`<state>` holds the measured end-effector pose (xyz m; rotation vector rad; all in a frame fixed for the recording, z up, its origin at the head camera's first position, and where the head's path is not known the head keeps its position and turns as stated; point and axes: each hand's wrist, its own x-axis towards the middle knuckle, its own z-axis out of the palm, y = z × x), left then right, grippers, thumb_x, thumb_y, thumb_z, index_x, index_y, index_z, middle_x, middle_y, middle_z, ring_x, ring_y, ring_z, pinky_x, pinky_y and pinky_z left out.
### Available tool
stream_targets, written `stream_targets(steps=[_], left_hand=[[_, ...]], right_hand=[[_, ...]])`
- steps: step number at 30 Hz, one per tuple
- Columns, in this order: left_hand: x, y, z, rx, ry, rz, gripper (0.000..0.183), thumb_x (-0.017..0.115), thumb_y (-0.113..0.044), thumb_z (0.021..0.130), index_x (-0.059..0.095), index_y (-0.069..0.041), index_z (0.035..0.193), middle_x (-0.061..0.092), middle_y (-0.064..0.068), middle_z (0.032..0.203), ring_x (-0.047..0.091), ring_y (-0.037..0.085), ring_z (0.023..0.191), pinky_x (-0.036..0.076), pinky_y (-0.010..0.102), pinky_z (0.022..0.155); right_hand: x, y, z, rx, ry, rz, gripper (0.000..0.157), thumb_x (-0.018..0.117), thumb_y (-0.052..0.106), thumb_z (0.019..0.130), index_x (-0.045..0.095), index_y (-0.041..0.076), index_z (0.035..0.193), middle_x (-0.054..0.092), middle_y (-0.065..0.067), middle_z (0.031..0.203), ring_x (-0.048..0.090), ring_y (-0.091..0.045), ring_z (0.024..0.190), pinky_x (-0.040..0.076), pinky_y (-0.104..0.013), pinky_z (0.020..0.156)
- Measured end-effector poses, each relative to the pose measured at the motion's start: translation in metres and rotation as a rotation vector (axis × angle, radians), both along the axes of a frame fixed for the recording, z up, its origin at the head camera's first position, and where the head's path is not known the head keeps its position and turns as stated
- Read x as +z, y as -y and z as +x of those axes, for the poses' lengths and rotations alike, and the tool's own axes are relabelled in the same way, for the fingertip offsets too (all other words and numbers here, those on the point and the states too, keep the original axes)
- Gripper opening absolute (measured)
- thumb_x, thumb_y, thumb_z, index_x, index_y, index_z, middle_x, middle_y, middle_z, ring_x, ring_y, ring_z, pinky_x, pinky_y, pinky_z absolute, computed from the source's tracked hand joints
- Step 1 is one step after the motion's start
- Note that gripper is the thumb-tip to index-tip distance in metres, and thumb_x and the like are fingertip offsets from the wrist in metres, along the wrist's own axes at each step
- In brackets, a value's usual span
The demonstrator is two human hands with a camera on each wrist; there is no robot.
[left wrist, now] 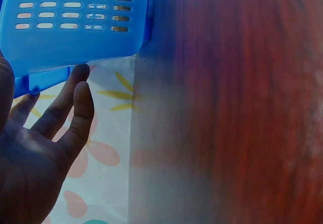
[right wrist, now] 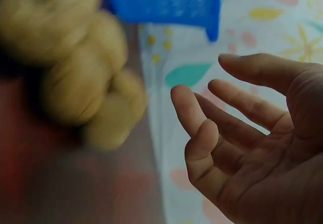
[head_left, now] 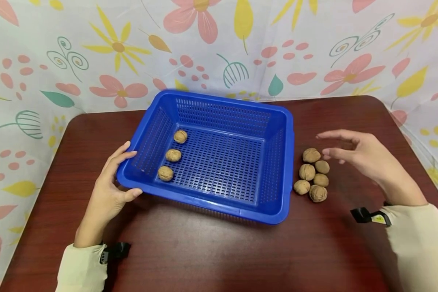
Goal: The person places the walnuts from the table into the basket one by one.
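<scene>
Leftmost, the person's left hand (head_left: 106, 194) spreads wide at the corner of the blue basket (head_left: 202, 202), thumb and fingers touching the rim. Should those fingers press down or pull, the basket could tip or slide on the dark red desk (head_left: 168, 251). Within, three walnuts (head_left: 173, 155) lie in a loose row near the left wall; being round, they would likely roll if the basket were tilted or knocked.

Just beyond the basket's right side, six walnuts (head_left: 307, 172) sit bunched on the desk. Several appear to touch, so a careless fingertip taking one might set its neighbours rolling, perhaps against the basket or toward the near edge.

Rightmost, the right hand (head_left: 374, 157) hangs beside that bunch, holding nothing, thumb and fingers loosely apart. A hasty sweep from there could scatter the nuts rather than gather them.
</scene>
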<state>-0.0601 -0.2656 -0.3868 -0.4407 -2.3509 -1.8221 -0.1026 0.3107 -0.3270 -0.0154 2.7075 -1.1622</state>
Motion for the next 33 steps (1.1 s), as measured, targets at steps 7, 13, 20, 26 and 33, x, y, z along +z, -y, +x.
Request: stream_targets(steps=[7, 13, 20, 26, 33], left_hand=[[0.001, 0.000, 0.000, 0.004, -0.005, -0.013, 0.083, 0.095, -0.005, 0.073, 0.055, 0.002, 0.146, 0.035, 0.008, 0.168, 0.040, 0.017, 0.146, 0.047, 0.011, 0.104], [0.001, -0.001, 0.000, 0.001, 0.000, -0.005, 0.083, 0.095, -0.003, 0.073, 0.055, 0.003, 0.145, 0.035, 0.007, 0.168, 0.041, 0.016, 0.146, 0.048, 0.011, 0.103], [0.002, -0.001, 0.001, 0.000, -0.004, 0.005, 0.083, 0.096, -0.008, 0.073, 0.055, 0.002, 0.146, 0.035, 0.009, 0.168, 0.040, 0.018, 0.146, 0.048, 0.012, 0.103], [0.004, -0.001, 0.001, 0.014, -0.009, 0.003, 0.084, 0.096, -0.006, 0.071, 0.056, 0.002, 0.145, 0.035, 0.010, 0.168, 0.039, 0.018, 0.147, 0.047, 0.011, 0.104], [0.002, 0.000, 0.000, -0.001, 0.014, -0.011, 0.082, 0.094, -0.006, 0.075, 0.055, 0.002, 0.146, 0.033, 0.008, 0.169, 0.038, 0.018, 0.147, 0.048, 0.011, 0.103]], right_hand=[[-0.033, -0.025, 0.020, -0.068, 0.082, -0.034, 0.040, 0.077, 0.026, 0.097, 0.068, 0.019, 0.135, 0.079, 0.007, 0.085, 0.072, -0.006, 0.080, 0.052, -0.030, 0.060], [-0.051, -0.025, 0.024, -0.074, 0.066, -0.129, 0.032, 0.077, 0.019, 0.096, 0.069, 0.018, 0.128, 0.076, 0.008, 0.077, 0.067, -0.009, 0.070, 0.048, -0.030, 0.055], [-0.057, -0.018, 0.023, -0.101, 0.051, -0.117, 0.030, 0.080, 0.016, 0.093, 0.070, 0.015, 0.122, 0.069, 0.013, 0.070, 0.058, -0.010, 0.061, 0.045, -0.030, 0.053], [-0.059, -0.016, 0.023, -0.109, 0.021, -0.102, 0.026, 0.074, 0.009, 0.095, 0.070, 0.010, 0.120, 0.070, 0.015, 0.074, 0.063, -0.007, 0.064, 0.052, -0.024, 0.057], [-0.057, -0.016, 0.023, -0.093, -0.018, -0.161, 0.023, 0.071, 0.004, 0.097, 0.071, 0.008, 0.120, 0.076, 0.019, 0.086, 0.072, -0.004, 0.070, 0.059, -0.020, 0.065]])
